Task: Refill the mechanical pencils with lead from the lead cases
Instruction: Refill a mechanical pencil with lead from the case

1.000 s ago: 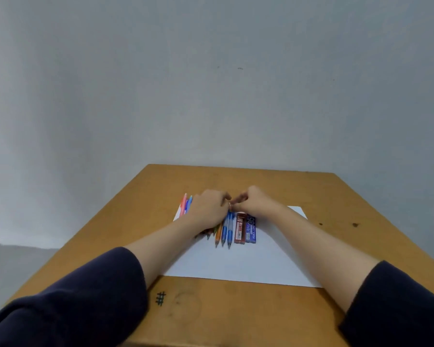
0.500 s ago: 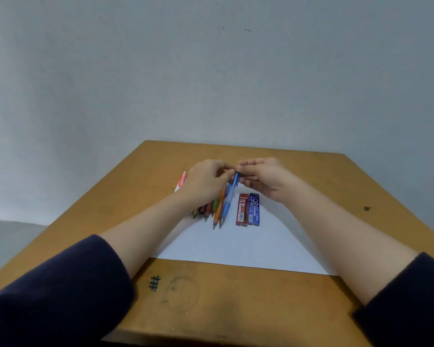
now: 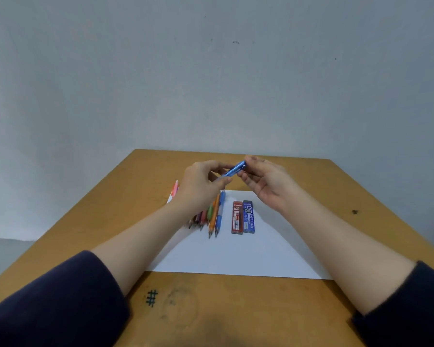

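Above the far edge of the white sheet (image 3: 236,256), I hold a blue mechanical pencil (image 3: 232,170) in the air between both hands, tilted so that its upper end points right. My left hand (image 3: 201,187) curls its fingers round the lower barrel with the thumb pressed against it. My right hand (image 3: 268,182) pinches the upper end between thumb and fingertips.

On the sheet's far left part, partly under my left wrist, the other pencils lie side by side with their tips toward me. An orange pencil (image 3: 214,216) and a second blue pencil (image 3: 219,214) end the row on its right, with a green pencil (image 3: 210,212) beside the orange. The ones beneath my arm I cannot tell apart. A pink pencil (image 3: 175,190) pokes past the sheet's far left corner.

Near the sheet's middle, just right of the row, a red lead case (image 3: 237,217) and a blue lead case (image 3: 248,216) lie lengthwise, touching each other. The sheet rests on a wooden table (image 3: 336,196), with a hash mark (image 3: 152,298) inked off its near left corner.
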